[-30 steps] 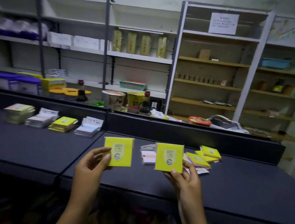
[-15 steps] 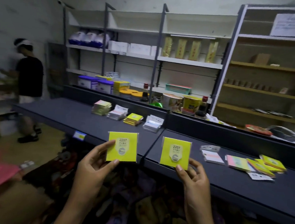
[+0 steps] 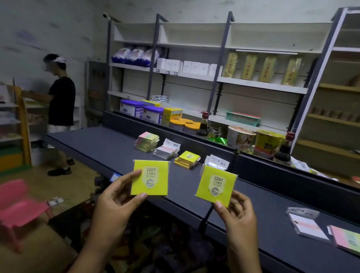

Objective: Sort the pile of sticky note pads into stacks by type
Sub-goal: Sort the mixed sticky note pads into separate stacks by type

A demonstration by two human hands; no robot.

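Observation:
My left hand (image 3: 116, 202) pinches a yellow pad labelled 2207 (image 3: 150, 177) by its lower edge. My right hand (image 3: 236, 216) pinches a second, matching yellow pad (image 3: 216, 185). Both pads are held upright above the dark shelf (image 3: 113, 148). Behind them stand sorted stacks: a pastel multicolour stack (image 3: 147, 141), a white stack (image 3: 167, 149), a yellow stack (image 3: 187, 159) and another white stack (image 3: 217, 162), partly hidden by the right pad. At the right lie loose pads: a clear-wrapped one (image 3: 302, 211), a white one (image 3: 307, 227) and a pink-green one (image 3: 351, 240).
A person in a black shirt (image 3: 60, 103) stands at the left by a small rack (image 3: 5, 127). A pink plastic chair (image 3: 15, 207) sits on the floor at the lower left. Tins, cups and bottles (image 3: 204, 122) line the ledge behind the shelf.
My view has swung left: the sorted stacks now sit straight ahead and the loose pile has slid to the right edge. Both hands still hold their yellow pads, now farther apart.

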